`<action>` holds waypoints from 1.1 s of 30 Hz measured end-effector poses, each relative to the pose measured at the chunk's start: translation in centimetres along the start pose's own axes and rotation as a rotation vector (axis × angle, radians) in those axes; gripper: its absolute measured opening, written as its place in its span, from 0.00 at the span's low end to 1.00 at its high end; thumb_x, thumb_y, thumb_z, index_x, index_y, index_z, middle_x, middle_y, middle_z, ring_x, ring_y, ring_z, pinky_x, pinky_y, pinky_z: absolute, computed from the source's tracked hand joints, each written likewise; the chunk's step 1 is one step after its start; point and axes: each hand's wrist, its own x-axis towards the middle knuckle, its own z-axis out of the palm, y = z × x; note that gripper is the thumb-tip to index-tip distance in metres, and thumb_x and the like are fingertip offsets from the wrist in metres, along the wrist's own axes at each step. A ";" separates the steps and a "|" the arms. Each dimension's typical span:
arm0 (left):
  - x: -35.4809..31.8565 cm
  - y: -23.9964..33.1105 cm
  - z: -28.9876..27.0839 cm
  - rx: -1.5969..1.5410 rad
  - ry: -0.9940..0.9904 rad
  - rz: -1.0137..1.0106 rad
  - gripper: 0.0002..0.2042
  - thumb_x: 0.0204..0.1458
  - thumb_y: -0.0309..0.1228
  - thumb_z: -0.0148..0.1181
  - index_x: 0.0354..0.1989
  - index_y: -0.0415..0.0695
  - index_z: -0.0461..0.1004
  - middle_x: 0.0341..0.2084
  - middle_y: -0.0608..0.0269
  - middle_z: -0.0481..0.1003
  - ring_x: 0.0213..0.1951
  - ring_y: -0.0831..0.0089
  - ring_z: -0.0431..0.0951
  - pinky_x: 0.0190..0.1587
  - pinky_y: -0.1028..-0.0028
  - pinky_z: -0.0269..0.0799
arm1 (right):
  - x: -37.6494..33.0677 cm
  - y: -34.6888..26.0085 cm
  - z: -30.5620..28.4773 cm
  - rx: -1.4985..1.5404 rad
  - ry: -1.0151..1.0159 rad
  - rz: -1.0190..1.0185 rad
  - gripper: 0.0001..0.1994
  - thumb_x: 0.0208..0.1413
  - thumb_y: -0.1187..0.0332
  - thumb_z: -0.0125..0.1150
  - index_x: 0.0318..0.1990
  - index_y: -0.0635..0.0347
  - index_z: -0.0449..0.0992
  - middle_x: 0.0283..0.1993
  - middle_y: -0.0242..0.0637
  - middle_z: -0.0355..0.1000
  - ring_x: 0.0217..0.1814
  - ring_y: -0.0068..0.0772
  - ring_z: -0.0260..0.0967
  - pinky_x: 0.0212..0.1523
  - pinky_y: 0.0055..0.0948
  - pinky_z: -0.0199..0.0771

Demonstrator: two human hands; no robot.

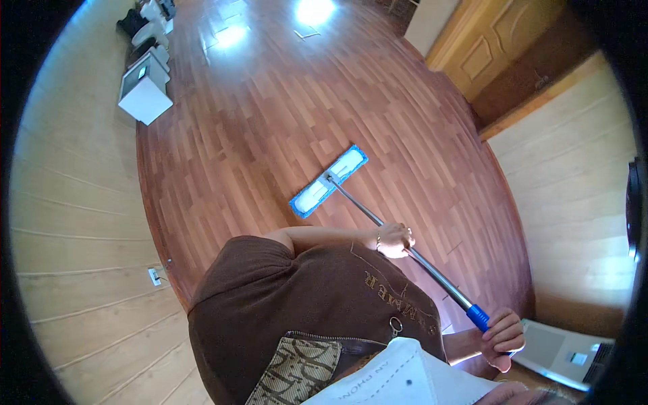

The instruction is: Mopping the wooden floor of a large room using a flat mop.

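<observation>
A flat mop with a white pad edged in blue lies on the reddish wooden floor ahead of me. Its metal shaft runs back to the lower right and ends in a blue grip. My left hand is closed around the middle of the shaft, a bracelet on its wrist. My right hand grips the blue end of the handle. My brown shirt fills the lower middle of the view.
White boxy units stand along the pale panelled wall at the upper left. A wooden door is at the upper right. A flat grey-white device lies at the lower right. A wall socket sits low on the left.
</observation>
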 end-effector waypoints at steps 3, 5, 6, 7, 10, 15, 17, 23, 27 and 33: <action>-0.7 -1.5 -1.5 0.038 -0.023 -0.088 0.08 0.41 0.35 0.60 0.22 0.44 0.72 0.23 0.56 0.73 0.31 0.54 0.77 0.32 0.57 0.72 | 1.6 2.6 0.5 0.139 -0.188 0.027 0.20 0.52 0.48 0.63 0.22 0.55 0.72 0.17 0.28 0.72 0.21 0.26 0.74 0.26 0.25 0.75; -1.1 -3.0 -2.5 0.063 0.001 -0.175 0.07 0.38 0.33 0.62 0.22 0.45 0.72 0.23 0.57 0.73 0.32 0.55 0.76 0.30 0.57 0.71 | 3.0 5.3 0.2 0.230 -0.397 0.018 0.19 0.53 0.50 0.64 0.24 0.56 0.73 0.19 0.31 0.74 0.23 0.28 0.76 0.28 0.28 0.77; -1.4 -3.8 -3.2 0.063 0.055 -0.192 0.07 0.36 0.32 0.63 0.23 0.46 0.72 0.24 0.58 0.73 0.33 0.57 0.76 0.30 0.58 0.70 | 3.3 6.6 0.3 0.313 -0.447 0.053 0.20 0.51 0.49 0.66 0.25 0.57 0.74 0.21 0.34 0.75 0.25 0.30 0.77 0.30 0.30 0.78; -1.5 -4.5 -4.0 0.065 0.064 -0.249 0.07 0.36 0.32 0.64 0.23 0.46 0.72 0.24 0.59 0.73 0.34 0.57 0.76 0.31 0.58 0.70 | 3.9 7.9 0.3 0.364 -0.524 0.075 0.21 0.49 0.48 0.67 0.26 0.59 0.75 0.23 0.35 0.76 0.27 0.31 0.77 0.31 0.32 0.79; -2.1 -7.2 -5.5 0.078 0.113 -0.372 0.08 0.37 0.31 0.63 0.23 0.47 0.69 0.23 0.59 0.72 0.33 0.57 0.76 0.30 0.58 0.69 | 5.0 12.0 1.0 0.489 -0.631 0.155 0.26 0.39 0.46 0.74 0.28 0.64 0.76 0.24 0.39 0.76 0.28 0.36 0.76 0.35 0.38 0.78; -2.9 -11.1 -7.3 0.146 0.156 -0.540 0.07 0.39 0.30 0.59 0.26 0.47 0.67 0.25 0.58 0.72 0.32 0.55 0.76 0.31 0.56 0.70 | 5.9 17.0 2.9 0.465 -0.601 0.137 0.22 0.40 0.50 0.73 0.21 0.63 0.74 0.18 0.36 0.72 0.23 0.35 0.74 0.30 0.35 0.77; -3.1 -13.4 -8.2 0.192 0.194 -0.570 0.07 0.40 0.30 0.59 0.26 0.46 0.66 0.25 0.58 0.72 0.33 0.55 0.76 0.32 0.57 0.71 | 6.2 18.6 4.7 0.440 -0.454 0.185 0.24 0.43 0.48 0.71 0.18 0.60 0.72 0.15 0.34 0.69 0.19 0.32 0.70 0.26 0.33 0.74; -5.2 -20.2 -10.8 0.126 0.263 -0.784 0.08 0.43 0.32 0.59 0.30 0.50 0.66 0.29 0.60 0.71 0.38 0.55 0.74 0.34 0.56 0.70 | 7.6 26.3 7.3 0.430 -0.483 0.202 0.19 0.46 0.55 0.70 0.19 0.60 0.70 0.16 0.35 0.68 0.20 0.33 0.69 0.27 0.34 0.71; -5.9 -23.3 -14.2 0.096 0.193 -1.005 0.14 0.39 0.36 0.62 0.36 0.50 0.69 0.37 0.58 0.74 0.48 0.58 0.72 0.42 0.59 0.72 | 7.2 30.8 9.6 0.419 -0.415 0.209 0.14 0.47 0.63 0.66 0.19 0.59 0.69 0.17 0.35 0.67 0.22 0.33 0.68 0.32 0.36 0.70; -9.5 -29.8 -16.9 0.045 0.412 -1.248 0.27 0.33 0.37 0.69 0.45 0.45 0.68 0.49 0.52 0.70 0.51 0.51 0.71 0.52 0.60 0.69 | 10.1 36.9 15.1 0.299 -0.498 0.231 0.10 0.48 0.71 0.61 0.20 0.60 0.68 0.18 0.35 0.67 0.22 0.32 0.65 0.36 0.36 0.68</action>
